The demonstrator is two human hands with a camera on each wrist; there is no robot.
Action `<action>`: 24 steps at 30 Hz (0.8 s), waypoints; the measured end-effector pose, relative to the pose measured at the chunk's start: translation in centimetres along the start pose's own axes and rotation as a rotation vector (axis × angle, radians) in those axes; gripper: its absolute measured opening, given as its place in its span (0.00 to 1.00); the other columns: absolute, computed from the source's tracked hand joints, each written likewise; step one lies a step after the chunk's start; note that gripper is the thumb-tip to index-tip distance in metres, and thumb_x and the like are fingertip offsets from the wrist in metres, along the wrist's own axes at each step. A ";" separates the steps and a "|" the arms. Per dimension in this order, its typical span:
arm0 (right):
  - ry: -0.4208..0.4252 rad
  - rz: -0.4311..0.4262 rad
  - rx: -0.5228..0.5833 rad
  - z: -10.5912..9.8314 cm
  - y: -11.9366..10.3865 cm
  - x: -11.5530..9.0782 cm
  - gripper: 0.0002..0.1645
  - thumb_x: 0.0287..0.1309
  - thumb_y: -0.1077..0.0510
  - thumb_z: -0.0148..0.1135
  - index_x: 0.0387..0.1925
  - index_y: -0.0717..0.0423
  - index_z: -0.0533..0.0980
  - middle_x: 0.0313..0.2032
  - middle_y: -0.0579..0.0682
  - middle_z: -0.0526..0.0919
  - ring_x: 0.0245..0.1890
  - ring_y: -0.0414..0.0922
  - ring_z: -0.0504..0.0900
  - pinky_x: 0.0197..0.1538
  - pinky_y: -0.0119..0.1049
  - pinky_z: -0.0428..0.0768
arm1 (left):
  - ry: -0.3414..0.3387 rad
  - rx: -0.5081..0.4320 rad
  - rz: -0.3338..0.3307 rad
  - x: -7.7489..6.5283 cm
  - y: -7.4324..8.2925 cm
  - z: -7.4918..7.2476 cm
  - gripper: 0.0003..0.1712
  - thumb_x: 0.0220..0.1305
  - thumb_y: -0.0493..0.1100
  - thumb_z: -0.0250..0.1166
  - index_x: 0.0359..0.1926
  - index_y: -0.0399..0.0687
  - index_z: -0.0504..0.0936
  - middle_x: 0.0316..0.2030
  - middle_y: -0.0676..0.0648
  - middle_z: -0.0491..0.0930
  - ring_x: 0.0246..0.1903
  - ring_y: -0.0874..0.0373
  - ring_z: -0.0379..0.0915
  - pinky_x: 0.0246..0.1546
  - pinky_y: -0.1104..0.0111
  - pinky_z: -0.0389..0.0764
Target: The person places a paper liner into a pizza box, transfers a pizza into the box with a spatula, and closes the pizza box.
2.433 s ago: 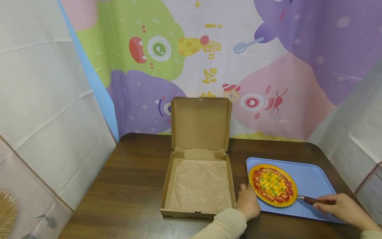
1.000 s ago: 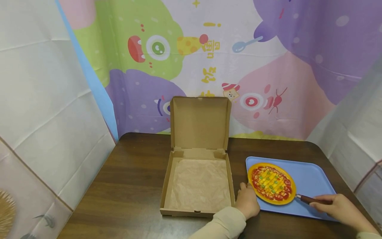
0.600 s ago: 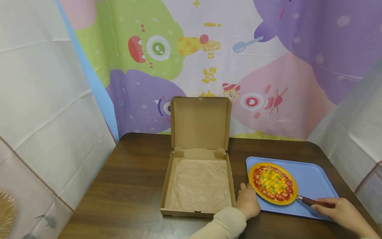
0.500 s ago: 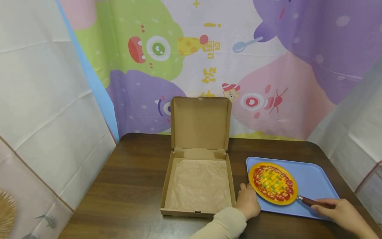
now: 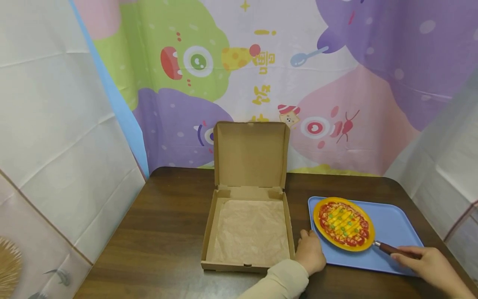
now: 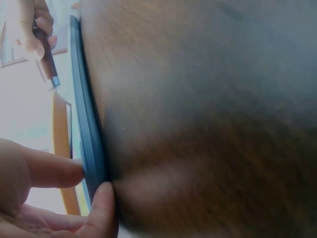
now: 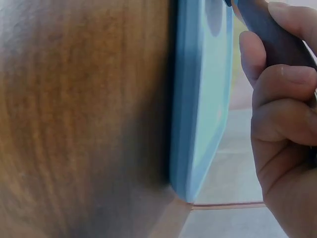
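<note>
A pizza (image 5: 343, 224) with red and yellow topping rides just above the blue tray (image 5: 396, 226), its right side toward a metal-necked tool. My right hand (image 5: 427, 261) grips that pizza server by its brown wooden handle (image 5: 388, 248); the blade is hidden under the pizza. In the right wrist view, curled fingers (image 7: 277, 94) wrap the dark handle. My left hand (image 5: 311, 254) holds the tray's near-left edge. The left wrist view shows the tray rim (image 6: 86, 114) pinched between thumb and finger, with the pizza's orange edge (image 6: 60, 129) beyond it.
A cardboard pizza box (image 5: 210, 232) stands open left of the tray, its lid (image 5: 251, 155) upright at the back. Brown paper (image 5: 252, 232) lines its base. Both sit on a dark wooden table (image 5: 160, 232), with a printed cartoon curtain (image 5: 239, 83) behind.
The pizza has risen off the tray and shifted slightly back and right, with the right hand and server. The left hand stays at the tray's edge, and the box has not moved.
</note>
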State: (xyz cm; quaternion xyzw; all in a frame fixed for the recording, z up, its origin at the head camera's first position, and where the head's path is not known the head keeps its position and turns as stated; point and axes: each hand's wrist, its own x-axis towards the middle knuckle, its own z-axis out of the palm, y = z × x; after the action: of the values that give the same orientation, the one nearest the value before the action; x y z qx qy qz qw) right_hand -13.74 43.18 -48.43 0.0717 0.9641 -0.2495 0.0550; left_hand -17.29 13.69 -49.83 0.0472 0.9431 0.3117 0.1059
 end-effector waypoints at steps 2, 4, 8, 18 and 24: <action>0.019 -0.008 0.027 -0.2 0.0 -0.1 0.33 0.57 0.40 0.67 0.46 0.68 0.82 0.35 0.57 0.88 0.29 0.33 0.73 0.28 0.28 0.70 | 0.000 0.000 -0.001 0.0 0.0 0.0 0.40 0.49 0.37 0.71 0.65 0.36 0.70 0.49 0.41 0.68 0.48 0.49 0.73 0.51 0.65 0.79; 0.038 -0.011 0.040 -0.3 -0.1 -0.1 0.32 0.58 0.41 0.67 0.46 0.68 0.83 0.33 0.54 0.88 0.27 0.30 0.72 0.28 0.27 0.70 | 0.003 -0.001 0.000 0.0 0.0 0.0 0.41 0.48 0.37 0.72 0.65 0.36 0.70 0.50 0.41 0.68 0.48 0.49 0.73 0.52 0.65 0.79; 0.086 -0.031 0.051 -0.5 -0.3 -0.3 0.30 0.58 0.43 0.68 0.45 0.69 0.83 0.30 0.52 0.87 0.24 0.30 0.71 0.26 0.28 0.69 | 0.002 -0.010 0.002 -0.1 0.0 -0.1 0.42 0.47 0.37 0.72 0.65 0.35 0.69 0.49 0.41 0.69 0.48 0.48 0.73 0.52 0.65 0.79; 0.132 -0.061 0.028 -1.4 -0.4 -0.2 0.30 0.59 0.44 0.67 0.46 0.69 0.82 0.26 0.48 0.86 0.22 0.30 0.68 0.24 0.29 0.66 | -0.014 -0.059 0.019 -0.6 0.1 -0.8 0.32 0.49 0.36 0.68 0.57 0.36 0.74 0.42 0.44 0.69 0.45 0.50 0.72 0.50 0.65 0.78; 0.145 -0.057 0.079 -1.7 -0.7 -0.4 0.30 0.59 0.44 0.67 0.47 0.69 0.82 0.23 0.43 0.86 0.20 0.32 0.68 0.21 0.32 0.65 | -0.036 -0.049 0.055 -0.8 0.2 -1.6 0.27 0.50 0.40 0.67 0.53 0.36 0.76 0.41 0.43 0.71 0.45 0.50 0.73 0.49 0.65 0.77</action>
State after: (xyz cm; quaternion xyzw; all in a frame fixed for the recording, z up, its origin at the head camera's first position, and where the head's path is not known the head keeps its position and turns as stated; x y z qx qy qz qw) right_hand -13.62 43.34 -46.58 0.0640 0.9567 -0.2830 -0.0248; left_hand -16.92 12.79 -48.31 0.0759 0.9314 0.3366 0.1154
